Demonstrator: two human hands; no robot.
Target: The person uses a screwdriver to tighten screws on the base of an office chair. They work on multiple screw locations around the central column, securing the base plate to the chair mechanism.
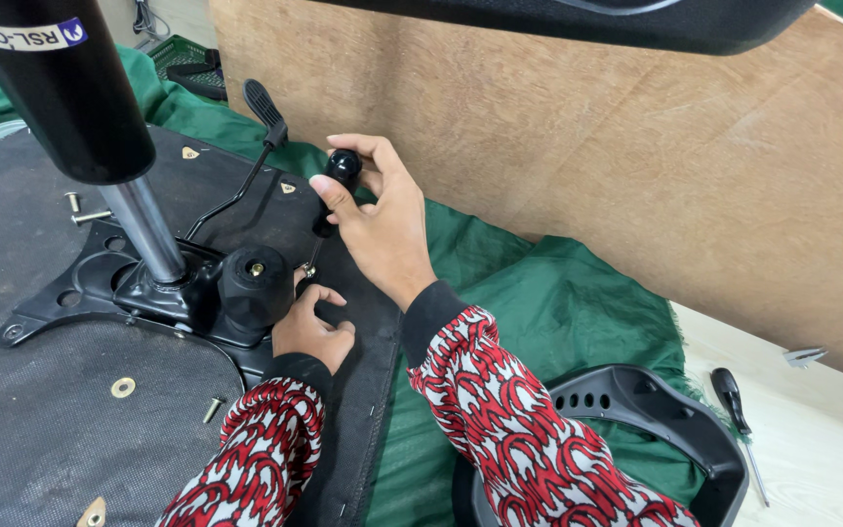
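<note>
Cloth [558,293] green over floor, board wall [587,127] at 12; right hand [382,220] grips screwdriver handle [341,176], left hand [309,327] curled at seat plate [80,283].

even bright overhead light, soft shadows, faint sheen on metal column [145,229], sharp focus, edges slightly stretched.

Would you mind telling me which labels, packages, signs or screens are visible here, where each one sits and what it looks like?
Label: a narrow white strip with dark print and a small blue square at its right end, wrapped around the black gas-lift cylinder at the top left.
No packages, signs or screens are in view.
</note>
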